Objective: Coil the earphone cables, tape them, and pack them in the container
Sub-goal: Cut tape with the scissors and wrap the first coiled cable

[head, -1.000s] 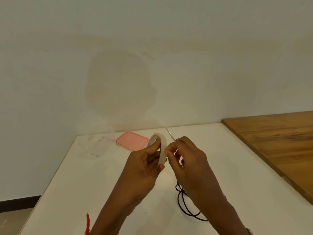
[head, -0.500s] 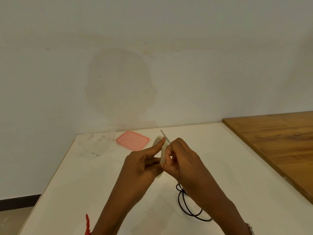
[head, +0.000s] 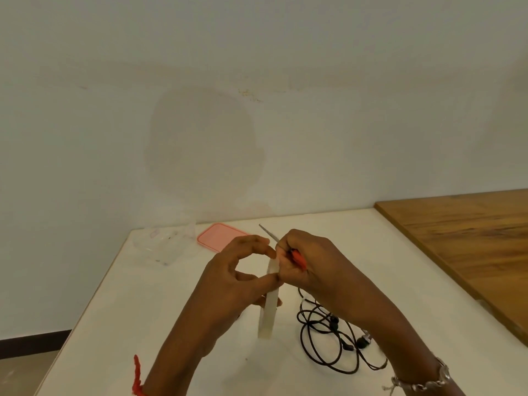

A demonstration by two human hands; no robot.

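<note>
Left hand (head: 228,284): fingers pinch a cream masking-tape roll (head: 268,315), held edge-on.
Right hand (head: 314,261): fingers clamped on red-handled metal scissors (head: 297,258).
Black earphone cable (head: 323,348): loose on the white desk (head: 114,310) — beneath the right wrist.

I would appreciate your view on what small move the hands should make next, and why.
Probably draw a short strip off the tape roll with the right hand, ready to snip. The left hand grips the roll edge-on, the right hand pinches at its top edge while holding the scissors, and the earphone cable lies loosely looped on the table, no tape visible on it.
</note>
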